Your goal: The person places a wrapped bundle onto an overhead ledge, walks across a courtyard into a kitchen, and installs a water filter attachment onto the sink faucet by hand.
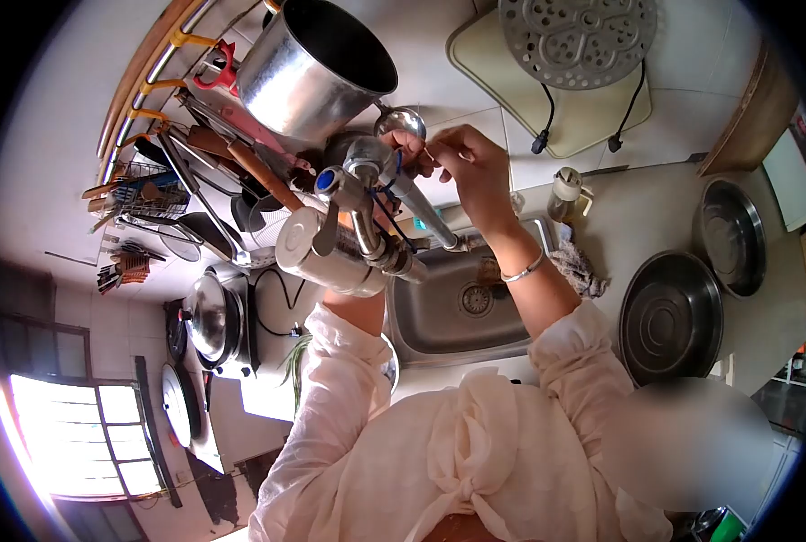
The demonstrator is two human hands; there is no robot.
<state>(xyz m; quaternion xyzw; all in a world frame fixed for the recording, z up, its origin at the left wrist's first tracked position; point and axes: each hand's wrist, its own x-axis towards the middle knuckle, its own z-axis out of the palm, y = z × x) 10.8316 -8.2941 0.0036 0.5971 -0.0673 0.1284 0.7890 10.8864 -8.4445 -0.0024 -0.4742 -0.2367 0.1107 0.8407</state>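
My left hand [406, 152], partly hidden behind the metal tap [364, 164], has its fingers curled in. Touching or nearly touching it is my right hand [473, 172], thumb and fingers pinched together; a bangle [523, 270] circles that wrist. What either hand grips is too small or hidden to name. A thin dark blue cord [387, 191] is looped round the tap's pipework and runs up close to my left fingers. A silver cylinder [321, 248] is attached to the tap. Below the hands lies the steel sink [439, 334], with a brown item [489, 271] beside its drain.
A large pot [308, 77], a ladle [401, 120] and other utensils hang from the wall rail. Right of the sink are a glass jug [565, 196], a rag [578, 264] and two metal basins [671, 316]. A lidded pan [211, 316] stands at left.
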